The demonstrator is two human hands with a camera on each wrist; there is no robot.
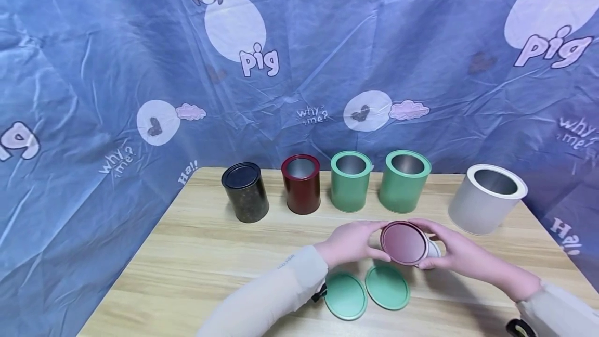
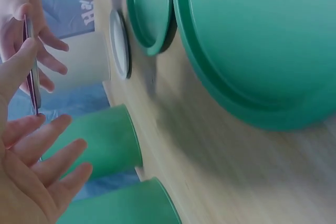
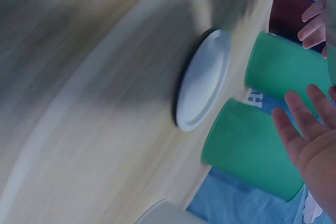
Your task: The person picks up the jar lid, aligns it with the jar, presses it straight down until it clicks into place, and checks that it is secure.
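A dark red round lid (image 1: 404,243) is held up off the table between both hands, its flat face toward the head camera. My left hand (image 1: 348,243) pinches its left edge with thumb and fingertips, and my right hand (image 1: 451,251) grips the right edge. Seen from the left wrist, the lid (image 2: 32,72) is edge-on, with the other fingers of the left hand spread loosely. Below and behind it a white lid (image 3: 203,80) lies on the table, partly hidden in the head view. Two green lids, one left (image 1: 345,295) and one right (image 1: 387,286), lie nearer the body.
Along the back stand a black can (image 1: 250,202) with its top covered, an open dark red can (image 1: 302,191), two open green cans (image 1: 350,189) and a larger open white can (image 1: 482,204). A blue printed cloth (image 1: 318,66) hangs behind the wooden table (image 1: 187,274).
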